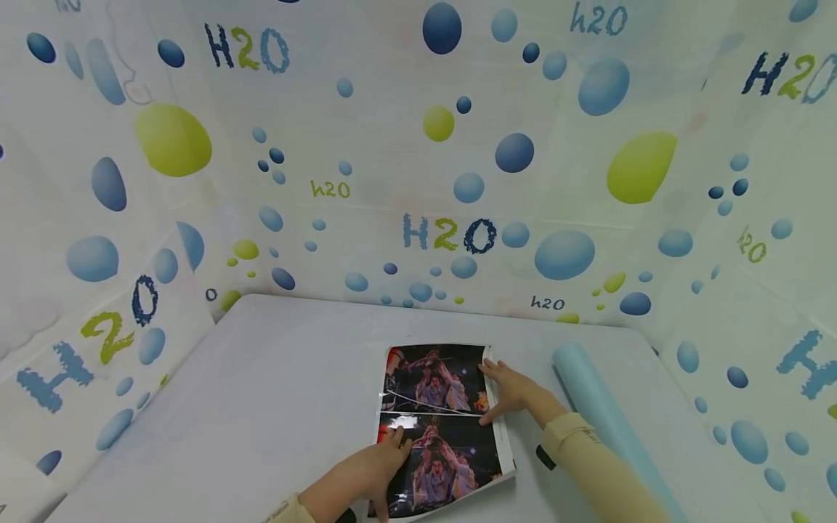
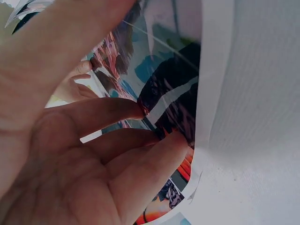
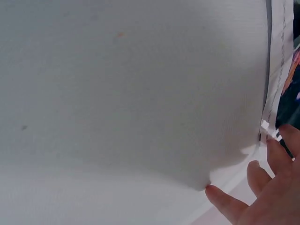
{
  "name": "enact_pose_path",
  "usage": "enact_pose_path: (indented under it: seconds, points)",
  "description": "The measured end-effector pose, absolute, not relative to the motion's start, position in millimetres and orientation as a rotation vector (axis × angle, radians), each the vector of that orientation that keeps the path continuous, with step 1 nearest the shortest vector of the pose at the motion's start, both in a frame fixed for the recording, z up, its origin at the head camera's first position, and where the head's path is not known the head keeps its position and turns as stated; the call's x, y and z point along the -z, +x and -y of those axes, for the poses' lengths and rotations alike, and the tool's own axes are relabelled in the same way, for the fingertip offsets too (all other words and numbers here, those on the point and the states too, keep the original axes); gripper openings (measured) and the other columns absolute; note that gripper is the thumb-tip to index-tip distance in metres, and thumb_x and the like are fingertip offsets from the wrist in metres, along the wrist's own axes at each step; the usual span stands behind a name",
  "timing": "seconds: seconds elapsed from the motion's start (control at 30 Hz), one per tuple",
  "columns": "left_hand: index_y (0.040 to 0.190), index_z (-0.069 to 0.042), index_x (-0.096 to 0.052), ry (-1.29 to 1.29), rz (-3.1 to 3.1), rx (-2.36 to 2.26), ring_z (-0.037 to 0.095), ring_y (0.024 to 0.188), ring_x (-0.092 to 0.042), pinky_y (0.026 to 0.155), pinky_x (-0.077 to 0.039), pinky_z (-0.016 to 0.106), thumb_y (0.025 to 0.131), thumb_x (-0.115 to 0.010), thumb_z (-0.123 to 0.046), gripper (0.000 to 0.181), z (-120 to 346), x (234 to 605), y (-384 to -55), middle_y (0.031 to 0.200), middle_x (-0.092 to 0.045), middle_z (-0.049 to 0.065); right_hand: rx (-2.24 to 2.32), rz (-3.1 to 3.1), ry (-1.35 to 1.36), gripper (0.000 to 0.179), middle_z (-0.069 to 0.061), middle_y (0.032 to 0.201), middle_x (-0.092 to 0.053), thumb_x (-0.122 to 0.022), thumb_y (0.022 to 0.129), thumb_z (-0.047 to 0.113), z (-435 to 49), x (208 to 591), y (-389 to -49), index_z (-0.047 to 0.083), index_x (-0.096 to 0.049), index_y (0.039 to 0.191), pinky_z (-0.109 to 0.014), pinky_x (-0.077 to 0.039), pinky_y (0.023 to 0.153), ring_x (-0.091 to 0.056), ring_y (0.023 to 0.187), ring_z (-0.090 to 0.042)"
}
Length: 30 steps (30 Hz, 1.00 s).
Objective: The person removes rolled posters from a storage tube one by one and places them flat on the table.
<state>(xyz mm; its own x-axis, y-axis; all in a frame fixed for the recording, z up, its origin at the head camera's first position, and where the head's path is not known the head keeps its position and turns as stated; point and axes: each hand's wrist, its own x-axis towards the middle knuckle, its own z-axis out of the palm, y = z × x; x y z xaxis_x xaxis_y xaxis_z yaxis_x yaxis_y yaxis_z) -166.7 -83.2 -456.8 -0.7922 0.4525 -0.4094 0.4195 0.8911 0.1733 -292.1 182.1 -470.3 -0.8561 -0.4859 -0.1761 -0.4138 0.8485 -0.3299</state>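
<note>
A glossy printed piece [image 1: 434,472] lies on the white table, bearing the same photo of people with raised arms twice, one above the other. It has a white border along its right side and bottom. My left hand [image 1: 373,465] rests on its lower left part, fingers spread; in the left wrist view the fingertips [image 2: 176,140] touch the glossy face near the white edge. At the upper right edge is my right hand [image 1: 516,388], fingers apart, index and thumb on the print. The right wrist view shows its fingers beside a white edge with a stitch-like line [image 3: 281,56].
To the right of the print a light blue roll [image 1: 608,421] lies lengthwise on the white table [image 1: 275,392]. Behind and at both sides hangs a white curtain [image 1: 386,138] with blue and green drops and H2O lettering.
</note>
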Motion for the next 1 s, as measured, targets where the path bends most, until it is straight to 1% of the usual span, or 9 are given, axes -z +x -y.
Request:
enact_pose_path:
  seconds: [0.17, 0.23, 0.4, 0.5, 0.6, 0.67, 0.87, 1.0]
  points:
    - [0.136, -0.005, -0.042, 0.642, -2.596, -0.076, 0.034, 0.129, -0.032, 0.093, -0.042, 0.038, 0.05, -0.09, -0.027, 0.101, 82.1, 457.6, -164.1, 0.142, -0.032, 0.017, 0.434, -2.762, -0.59, 0.112, -0.013, 0.148, -0.023, -0.086, 0.052, 0.044, -180.4, 471.4, -291.2, 0.006, -0.031, 0.142, -0.056, -0.026, 0.099, -0.018, 0.134, -0.04]
    - [0.136, -0.006, -0.041, 0.64, -2.598, -0.085, 0.034, 0.129, -0.032, 0.093, -0.042, 0.038, 0.05, -0.09, -0.027, 0.101, 82.4, 458.1, -163.0, 0.142, -0.032, 0.017, 0.443, -2.755, -0.565, 0.112, -0.013, 0.149, -0.022, -0.087, 0.052, 0.042, -179.6, 472.0, -290.9, 0.006, -0.031, 0.142, -0.059, -0.025, 0.099, -0.017, 0.134, -0.04]
    - [0.136, -0.004, -0.041, 0.654, -2.617, -0.096, 0.035, 0.129, -0.032, 0.091, -0.043, 0.037, 0.049, -0.09, -0.028, 0.103, 84.2, 458.2, -160.5, 0.142, -0.031, 0.019, 0.49, -2.729, -0.536, 0.114, -0.014, 0.15, -0.019, -0.087, 0.052, 0.04, -177.9, 473.9, -292.1, 0.006, -0.029, 0.143, -0.065, -0.017, 0.098, -0.013, 0.135, -0.039]
    - [0.136, -0.003, -0.04, 0.666, -2.615, -0.117, 0.037, 0.13, -0.03, 0.091, -0.043, 0.037, 0.049, -0.09, -0.027, 0.103, 85.6, 458.1, -160.0, 0.142, -0.03, 0.02, 0.517, -2.716, -0.512, 0.117, -0.013, 0.15, -0.019, -0.087, 0.049, 0.044, -178.0, 474.4, -292.8, 0.007, -0.029, 0.143, -0.065, -0.013, 0.099, -0.01, 0.136, -0.037]
    - [0.137, -0.003, -0.039, 0.651, -2.592, -0.169, 0.036, 0.131, -0.028, 0.092, -0.043, 0.038, 0.051, -0.089, -0.025, 0.102, 86.8, 458.3, -160.9, 0.143, -0.029, 0.02, 0.516, -2.709, -0.513, 0.12, -0.012, 0.15, -0.019, -0.086, 0.046, 0.05, -177.7, 473.7, -292.6, 0.008, -0.029, 0.143, -0.066, -0.011, 0.098, -0.009, 0.136, -0.038]
    - [0.137, -0.003, -0.039, 0.639, -2.58, -0.199, 0.036, 0.131, -0.028, 0.091, -0.043, 0.039, 0.052, -0.089, -0.024, 0.101, 87.5, 458.0, -161.3, 0.143, -0.028, 0.02, 0.509, -2.708, -0.493, 0.121, -0.011, 0.15, -0.018, -0.086, 0.045, 0.05, -176.6, 473.8, -293.3, 0.009, -0.029, 0.144, -0.066, -0.011, 0.099, -0.009, 0.136, -0.037]
    - [0.137, -0.003, -0.04, 0.625, -2.567, -0.24, 0.036, 0.131, -0.028, 0.091, -0.043, 0.039, 0.052, -0.089, -0.022, 0.1, 88.0, 456.0, -161.3, 0.143, -0.028, 0.02, 0.456, -2.724, -0.426, 0.116, -0.009, 0.151, -0.018, -0.088, 0.049, 0.041, -172.3, 477.2, -296.6, 0.011, -0.028, 0.144, -0.062, -0.014, 0.101, -0.01, 0.137, -0.035]
    - [0.137, -0.003, -0.04, 0.633, -2.569, -0.257, 0.037, 0.131, -0.028, 0.09, -0.044, 0.039, 0.052, -0.089, -0.022, 0.1, 88.6, 455.8, -160.5, 0.143, -0.028, 0.021, 0.415, -2.737, -0.424, 0.116, -0.009, 0.151, -0.018, -0.087, 0.05, 0.042, -171.1, 477.6, -296.6, 0.011, -0.028, 0.144, -0.062, -0.016, 0.1, -0.012, 0.136, -0.035]
